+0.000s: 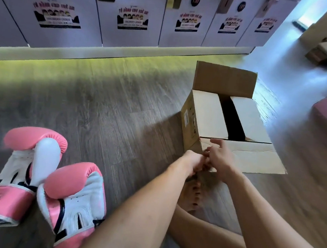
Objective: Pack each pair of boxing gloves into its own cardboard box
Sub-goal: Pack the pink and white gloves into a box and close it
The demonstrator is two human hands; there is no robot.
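Pink-and-white boxing gloves (pixel 56 186) are lying at lower left on the floor (pixel 101 109). Toward centre-right, the left hand (pixel 193 163) is curling its fingers at the open cardboard box's (pixel 208 115) near corner, though I cannot tell whether they are pinching anything. The right hand (pixel 221 160) is spreading its fingers loosely over the front flap (pixel 254 158).

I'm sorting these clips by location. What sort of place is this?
Probably a boxing gym's locker area: a row of numbered lockers lines the wall, and pink boxing gloves lie left of an open cardboard box on the wood floor.
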